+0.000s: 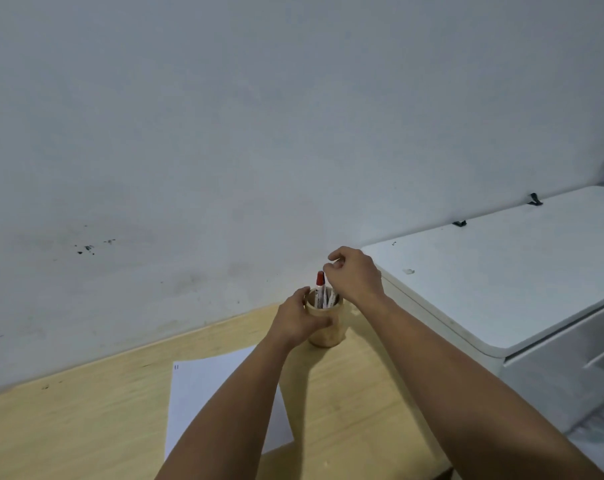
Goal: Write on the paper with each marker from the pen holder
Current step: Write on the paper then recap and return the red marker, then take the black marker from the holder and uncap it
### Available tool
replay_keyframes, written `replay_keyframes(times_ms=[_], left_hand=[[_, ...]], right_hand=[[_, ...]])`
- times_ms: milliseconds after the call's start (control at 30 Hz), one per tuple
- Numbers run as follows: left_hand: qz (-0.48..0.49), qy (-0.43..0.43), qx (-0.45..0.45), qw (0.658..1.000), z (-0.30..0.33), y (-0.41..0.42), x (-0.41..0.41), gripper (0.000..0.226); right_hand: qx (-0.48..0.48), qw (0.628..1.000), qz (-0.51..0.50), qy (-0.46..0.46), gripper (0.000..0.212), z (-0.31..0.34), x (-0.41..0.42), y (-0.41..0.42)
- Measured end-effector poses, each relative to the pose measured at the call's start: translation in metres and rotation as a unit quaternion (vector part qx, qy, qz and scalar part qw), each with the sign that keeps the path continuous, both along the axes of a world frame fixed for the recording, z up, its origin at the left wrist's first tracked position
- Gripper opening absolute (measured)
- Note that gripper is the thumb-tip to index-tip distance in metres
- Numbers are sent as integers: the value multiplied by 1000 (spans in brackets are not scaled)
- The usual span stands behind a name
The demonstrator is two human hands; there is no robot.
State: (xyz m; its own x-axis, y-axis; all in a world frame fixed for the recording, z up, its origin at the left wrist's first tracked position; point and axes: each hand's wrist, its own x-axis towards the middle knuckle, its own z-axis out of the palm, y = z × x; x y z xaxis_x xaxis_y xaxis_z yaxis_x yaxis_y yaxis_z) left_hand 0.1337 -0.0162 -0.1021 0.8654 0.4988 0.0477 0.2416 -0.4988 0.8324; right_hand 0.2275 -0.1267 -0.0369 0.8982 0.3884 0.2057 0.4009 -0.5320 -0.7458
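Dim, flat, bluish indoor light; soft shadow right of pen holder [325,323]; slight overall softness; wide-angle bending at edges; no glare.

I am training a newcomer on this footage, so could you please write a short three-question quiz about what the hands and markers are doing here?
1. True or false: the left hand grips the wooden pen holder.
2. Which cap colour stands tallest in the holder: (a) blue, (b) red, (c) green?
3. Fill in: the sheet of paper lies on the ____ table.

Key:
1. True.
2. (b), the red-capped marker, with the right hand at its top.
3. Wooden.
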Motion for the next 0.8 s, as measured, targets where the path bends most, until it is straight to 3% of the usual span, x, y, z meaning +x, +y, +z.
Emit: replay_keyframes(times_ms=[133, 233, 333, 433, 500, 667, 800], left_hand=[[20, -32, -11, 999, -11, 0, 2, 67], [20, -44, -27, 998, -15, 2, 2, 58], [16, -53, -31, 998, -16, 2, 2, 56], [16, -48, -24, 998, -16, 3, 2, 54], [24, -35, -11, 999, -13, 4, 0, 62], [35, -2, -16, 999, 8, 2, -20, 110], [42, -25, 15, 999, 42, 4, -49, 97]], right_hand=[[-62, 997, -17, 41, 44, -12, 9, -7], [-70, 995, -25, 71, 9, -23, 13, -6], [-50, 995, -28, 87, 30, -33, 15, -3], [-18, 996, -24, 84, 34, -29, 12, -5], [21, 997, -25, 65, 31, -16, 9, -9], [129, 990, -21, -47, 14, 37, -7, -22], [237, 967, 61, -73, 16, 72, -37, -22]])
